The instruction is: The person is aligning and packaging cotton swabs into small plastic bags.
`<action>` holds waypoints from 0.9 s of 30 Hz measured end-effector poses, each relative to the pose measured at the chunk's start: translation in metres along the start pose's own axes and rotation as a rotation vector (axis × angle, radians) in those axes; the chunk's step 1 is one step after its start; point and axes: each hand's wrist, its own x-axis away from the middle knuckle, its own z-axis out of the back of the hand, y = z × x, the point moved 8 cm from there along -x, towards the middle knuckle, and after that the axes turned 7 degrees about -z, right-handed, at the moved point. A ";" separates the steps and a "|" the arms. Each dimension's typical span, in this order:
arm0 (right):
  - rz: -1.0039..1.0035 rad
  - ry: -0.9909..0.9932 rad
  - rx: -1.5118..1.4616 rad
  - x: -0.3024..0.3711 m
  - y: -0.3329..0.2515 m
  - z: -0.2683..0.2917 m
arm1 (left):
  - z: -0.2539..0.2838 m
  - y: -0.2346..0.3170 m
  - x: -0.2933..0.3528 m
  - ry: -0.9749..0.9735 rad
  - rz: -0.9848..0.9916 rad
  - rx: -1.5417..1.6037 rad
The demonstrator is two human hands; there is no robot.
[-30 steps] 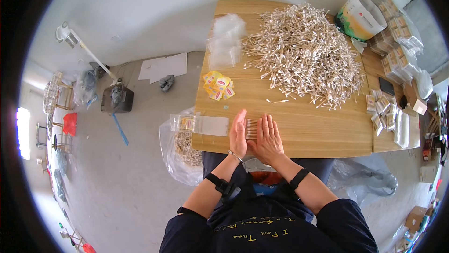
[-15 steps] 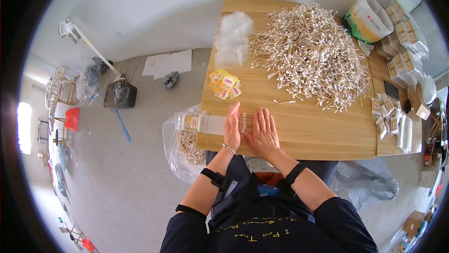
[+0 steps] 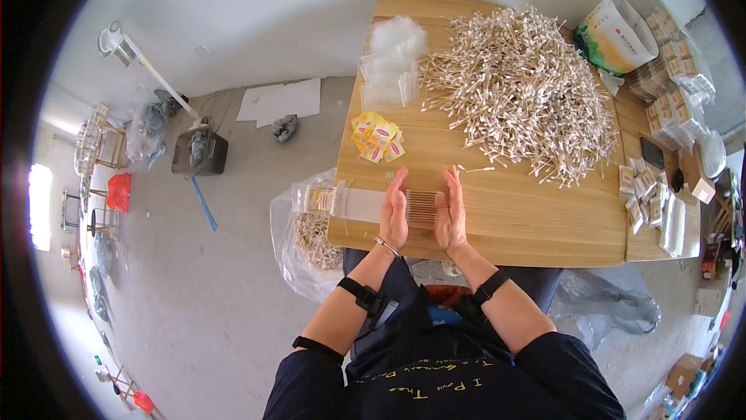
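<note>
On the table (image 3: 536, 226) a flat, even row of cotton swabs (image 3: 421, 207) lies side by side between my two hands. My left hand (image 3: 395, 210) stands on edge at the row's left end, fingers straight and together. At the right end my right hand (image 3: 450, 210) is upright in the same way, palm facing the other. Both are open, and neither grasps anything. Left of my left hand is a white strip (image 3: 364, 205), leading to a clear packet (image 3: 320, 199) of swabs with a yellow label at the table's edge.
A large heap of loose swabs (image 3: 528, 94) covers the far middle. Yellow cards (image 3: 378, 138) and clear plastic bags (image 3: 391, 62) lie at the far left. Filled packs (image 3: 642, 191), a phone (image 3: 651, 153) and a white-green container (image 3: 618, 35) stand right. A bag of swabs (image 3: 315, 245) hangs below the left edge.
My right hand has turned from lying flat over the swabs to standing on edge and shifted slightly right, uncovering the row. My left hand has moved a little right.
</note>
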 end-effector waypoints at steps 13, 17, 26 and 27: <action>0.106 -0.075 0.596 0.007 -0.012 0.022 | -0.004 0.002 0.002 0.004 0.059 0.207; 0.114 -0.257 0.857 0.019 -0.017 0.008 | -0.002 0.001 0.002 -0.020 0.074 0.179; 0.061 -0.316 0.727 0.021 -0.009 -0.004 | 0.000 0.003 0.000 -0.029 0.035 0.087; 0.066 -0.287 0.604 0.021 -0.010 -0.001 | 0.001 0.003 0.001 -0.021 0.045 0.079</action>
